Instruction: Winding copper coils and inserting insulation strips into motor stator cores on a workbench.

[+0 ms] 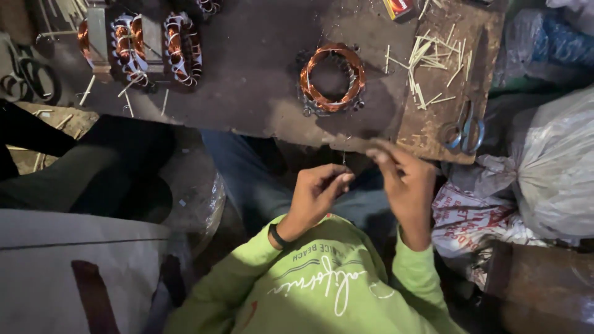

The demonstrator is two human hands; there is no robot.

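Note:
A motor stator wound with copper coils lies on the dark workbench. A thin wire hangs down from the bench edge below it. My left hand, with a black band at the wrist, pinches the wire's lower end between thumb and fingers. My right hand is raised beside it, its blurred fingertips at the bench edge just right of the wire. What the right hand holds is hidden by the blur. Green sleeves cover both my arms.
Several more wound stators stand at the bench's far left. Thin pale sticks are scattered on a wooden board, with blue-handled scissors and a small red box. Plastic bags pile up at right. Another person's dark-clothed legs are left.

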